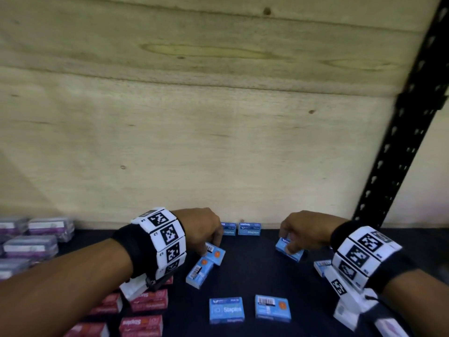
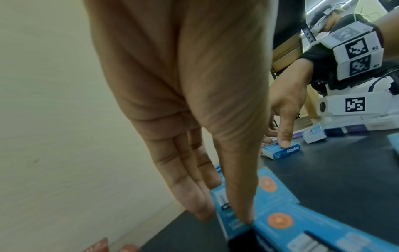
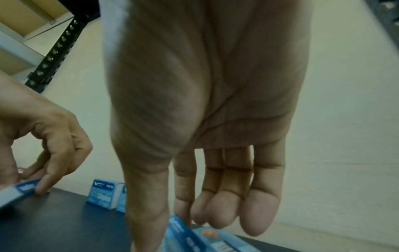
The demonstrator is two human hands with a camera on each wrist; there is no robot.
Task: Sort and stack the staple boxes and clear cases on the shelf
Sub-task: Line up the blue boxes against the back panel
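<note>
Blue staple boxes lie scattered on the dark shelf (image 1: pixel 255 271). Left hand (image 1: pixel 201 229) pinches one box (image 1: pixel 216 255) that overlaps a tilted box (image 1: pixel 197 273). Right hand (image 1: pixel 300 231) grips another box (image 1: pixel 291 251) at mid-shelf. Two boxes (image 1: pixel 240 229) stand against the plywood wall (image 1: pixel 194 117). Red boxes (image 1: pixel 143 310) and clear cases (image 1: pixel 31 239) sit at left.

Light is dim and even, with a greenish cast on the plywood back wall (image 1: pixel 218 130) and a diagonal shadow in its lower left corner. The head view bends the black upright (image 1: pixel 401 147) at its right edge and is soft throughout. Both wrist views are blurred, most strongly on the near palms and box edges.
</note>
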